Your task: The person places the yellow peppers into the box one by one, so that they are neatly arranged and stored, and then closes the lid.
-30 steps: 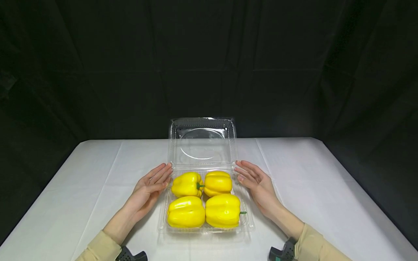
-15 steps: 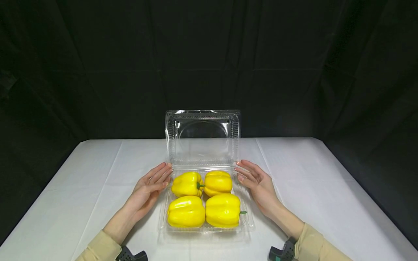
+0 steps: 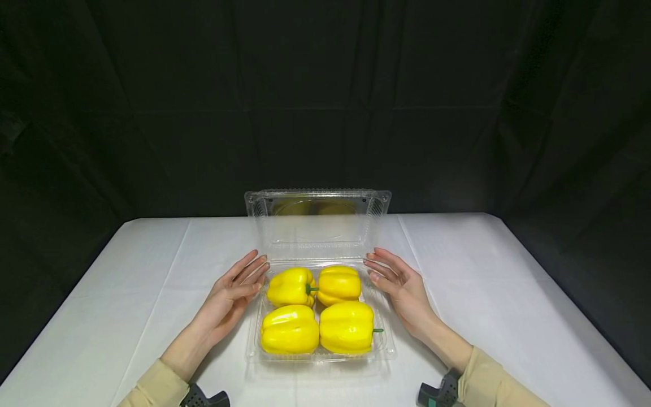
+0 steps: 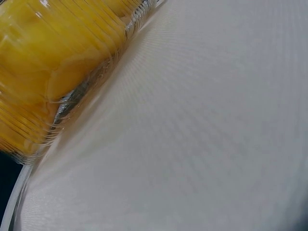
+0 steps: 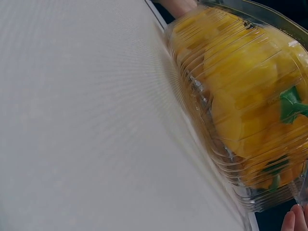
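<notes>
A clear plastic clamshell container (image 3: 325, 359) sits on the table with several yellow bell peppers (image 3: 290, 330) in its base. Its hinged lid (image 3: 320, 229) stands raised at the far side, leaning toward me. My left hand (image 3: 231, 297) lies along the container's left side, fingers extended, tips at the rim near the hinge. On the opposite side my right hand (image 3: 404, 294) mirrors it, with relaxed fingers close to the right rim. Through the ribbed wall, peppers show in the left wrist view (image 4: 57, 48), and a green stem (image 5: 289, 105) appears in the right wrist view.
A white cloth covers the table (image 3: 508, 294), and black curtains (image 3: 325, 102) hang behind and at both sides. Dark wrist devices (image 3: 205, 397) are strapped at the beige sleeves (image 3: 157, 387).
The lid has swung up from leaning back and now tips forward over the hinge toward me. Both hands and the peppers have stayed nearly still.
</notes>
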{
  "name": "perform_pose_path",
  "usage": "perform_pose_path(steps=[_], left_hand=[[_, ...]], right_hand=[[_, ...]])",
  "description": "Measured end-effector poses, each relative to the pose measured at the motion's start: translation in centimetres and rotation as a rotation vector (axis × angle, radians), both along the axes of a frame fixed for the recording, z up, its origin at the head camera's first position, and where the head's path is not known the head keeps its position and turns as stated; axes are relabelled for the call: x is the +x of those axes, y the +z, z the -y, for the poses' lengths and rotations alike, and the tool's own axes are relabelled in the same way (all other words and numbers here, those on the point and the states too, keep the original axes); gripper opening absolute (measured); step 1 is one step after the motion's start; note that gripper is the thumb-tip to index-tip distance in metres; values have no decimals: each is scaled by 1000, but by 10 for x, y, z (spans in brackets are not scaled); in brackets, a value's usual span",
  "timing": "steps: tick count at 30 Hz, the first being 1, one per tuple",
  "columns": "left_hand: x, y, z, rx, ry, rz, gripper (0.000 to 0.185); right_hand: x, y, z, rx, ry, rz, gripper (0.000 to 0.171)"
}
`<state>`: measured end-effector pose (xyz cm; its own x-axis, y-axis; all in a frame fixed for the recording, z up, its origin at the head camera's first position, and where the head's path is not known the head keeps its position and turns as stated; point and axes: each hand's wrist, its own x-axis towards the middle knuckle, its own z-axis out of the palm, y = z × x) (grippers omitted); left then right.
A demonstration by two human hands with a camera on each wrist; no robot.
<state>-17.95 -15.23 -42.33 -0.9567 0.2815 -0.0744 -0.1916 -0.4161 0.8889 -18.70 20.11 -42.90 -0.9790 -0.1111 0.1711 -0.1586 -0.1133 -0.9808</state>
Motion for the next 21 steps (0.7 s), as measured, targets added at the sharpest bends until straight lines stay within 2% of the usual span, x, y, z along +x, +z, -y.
perform_pose_path(steps=[4,7,13,19,21], left_hand=[[1,1,0,-22,12,-14,67],[2,2,-2,-64,50,-19,58],[9,3,-4,-214,137,-5,33],[25,5,-1,-266,136,-15,12],[33,7,0,-279,121,-14,16]], right_hand=[[0,-2,0,-20,5,-28,54],[1,-3,0,4,-20,-31,48],[11,1,2,64,-113,56,40],[33,6,0,63,-54,95,41],[43,7,-3,55,-21,90,40]])
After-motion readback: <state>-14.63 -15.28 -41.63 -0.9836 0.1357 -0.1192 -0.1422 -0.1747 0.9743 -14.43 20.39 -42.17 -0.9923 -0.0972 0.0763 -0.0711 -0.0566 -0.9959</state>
